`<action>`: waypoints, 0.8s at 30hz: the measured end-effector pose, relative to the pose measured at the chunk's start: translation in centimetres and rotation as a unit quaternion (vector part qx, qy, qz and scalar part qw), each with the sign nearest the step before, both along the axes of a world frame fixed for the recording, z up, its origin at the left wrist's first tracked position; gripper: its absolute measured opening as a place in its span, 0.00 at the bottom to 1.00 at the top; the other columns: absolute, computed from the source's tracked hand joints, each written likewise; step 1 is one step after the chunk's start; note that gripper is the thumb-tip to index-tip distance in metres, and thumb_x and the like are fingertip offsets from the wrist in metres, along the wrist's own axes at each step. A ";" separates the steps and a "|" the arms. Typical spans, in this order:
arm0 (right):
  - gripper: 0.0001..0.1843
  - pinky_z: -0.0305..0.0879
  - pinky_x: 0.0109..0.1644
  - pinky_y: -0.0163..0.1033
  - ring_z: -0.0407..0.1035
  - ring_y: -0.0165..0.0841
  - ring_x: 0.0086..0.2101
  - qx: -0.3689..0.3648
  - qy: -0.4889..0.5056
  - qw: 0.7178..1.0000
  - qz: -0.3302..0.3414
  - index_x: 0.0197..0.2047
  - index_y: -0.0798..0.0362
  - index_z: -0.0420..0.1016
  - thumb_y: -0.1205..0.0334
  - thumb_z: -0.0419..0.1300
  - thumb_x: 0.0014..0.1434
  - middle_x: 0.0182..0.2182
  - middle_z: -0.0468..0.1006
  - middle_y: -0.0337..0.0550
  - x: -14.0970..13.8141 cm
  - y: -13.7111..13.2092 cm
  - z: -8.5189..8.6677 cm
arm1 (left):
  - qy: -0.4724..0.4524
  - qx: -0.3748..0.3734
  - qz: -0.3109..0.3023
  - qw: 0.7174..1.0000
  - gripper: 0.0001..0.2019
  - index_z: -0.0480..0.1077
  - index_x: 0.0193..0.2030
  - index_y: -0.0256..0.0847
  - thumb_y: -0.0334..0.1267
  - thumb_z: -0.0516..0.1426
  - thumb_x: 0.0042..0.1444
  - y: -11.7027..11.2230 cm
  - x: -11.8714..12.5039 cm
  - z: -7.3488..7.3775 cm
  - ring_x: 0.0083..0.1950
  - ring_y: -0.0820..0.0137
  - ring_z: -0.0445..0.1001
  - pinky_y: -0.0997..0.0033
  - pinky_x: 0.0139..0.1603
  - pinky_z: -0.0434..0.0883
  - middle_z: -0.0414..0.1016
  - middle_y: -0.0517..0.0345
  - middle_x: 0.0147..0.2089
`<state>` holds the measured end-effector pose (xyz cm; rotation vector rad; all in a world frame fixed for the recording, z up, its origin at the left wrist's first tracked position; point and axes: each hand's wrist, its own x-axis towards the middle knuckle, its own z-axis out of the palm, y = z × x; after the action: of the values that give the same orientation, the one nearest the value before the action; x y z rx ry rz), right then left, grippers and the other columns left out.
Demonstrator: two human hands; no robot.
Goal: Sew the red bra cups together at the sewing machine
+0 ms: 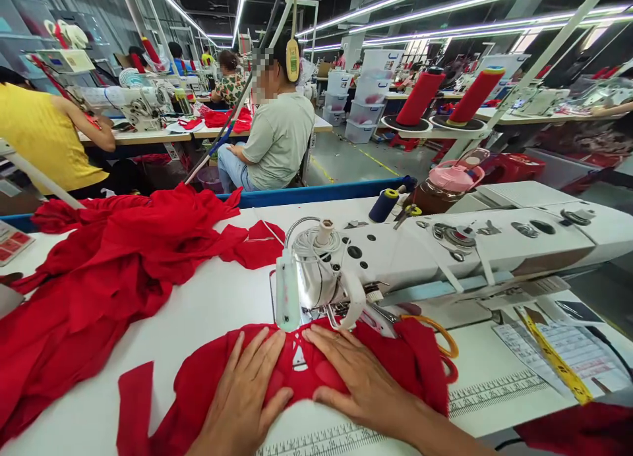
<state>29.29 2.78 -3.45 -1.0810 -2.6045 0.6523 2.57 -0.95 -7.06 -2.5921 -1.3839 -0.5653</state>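
Observation:
A piece of red fabric (198, 383) lies on the white table under the needle area of a white sewing machine (445, 245). My left hand (244, 393) rests flat on the fabric, fingers spread toward the presser foot (341, 311). My right hand (359, 377) also lies flat on the fabric just right of the needle, fingers stretched out and pointing left. Both hands press the cloth down; neither grips anything.
A heap of red fabric (99, 271) covers the table's left. A navy thread spool (383, 205), scissors (408, 213) and a pink-lidded bottle (448, 182) stand behind the machine. A yellow tape measure (554, 357) lies on papers at right. Other workers sit at tables beyond.

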 end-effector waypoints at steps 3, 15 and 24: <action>0.41 0.56 0.71 0.55 0.59 0.44 0.67 -0.007 -0.012 1.000 -0.001 0.75 0.49 0.47 0.46 0.59 0.67 0.69 0.62 0.51 0.0 0.0 -0.1 | 0.025 0.009 -0.005 1.000 0.33 0.51 0.75 0.40 0.48 0.55 0.67 0.1 0.0 0.4 0.71 0.64 0.62 0.59 0.78 0.32 0.67 0.59 0.70; 0.19 0.67 0.59 0.52 0.73 0.44 0.52 0.137 0.016 0.987 -0.079 0.62 0.52 0.68 0.67 0.50 0.71 0.55 0.78 0.52 -1.2 0.2 1.0 | 0.017 0.075 -0.062 0.995 0.20 0.71 0.63 0.46 0.30 0.53 0.66 0.5 0.8 1.8 0.64 0.59 0.69 0.44 0.77 0.44 0.75 0.51 0.59; 0.05 0.63 0.44 0.40 0.69 0.35 0.38 -0.214 0.001 0.973 -0.081 0.41 0.49 0.69 0.67 0.54 0.64 0.40 0.75 0.40 -3.1 2.8 4.2 | -0.091 0.163 -0.126 0.974 0.18 0.78 0.45 0.36 0.27 0.46 0.70 -0.3 3.1 2.1 0.48 0.67 0.78 0.51 0.77 0.51 0.82 0.57 0.39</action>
<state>26.16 5.58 0.77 -1.3898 -2.3953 1.2098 5.65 -1.22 -4.98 -2.5052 -0.9101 -0.9960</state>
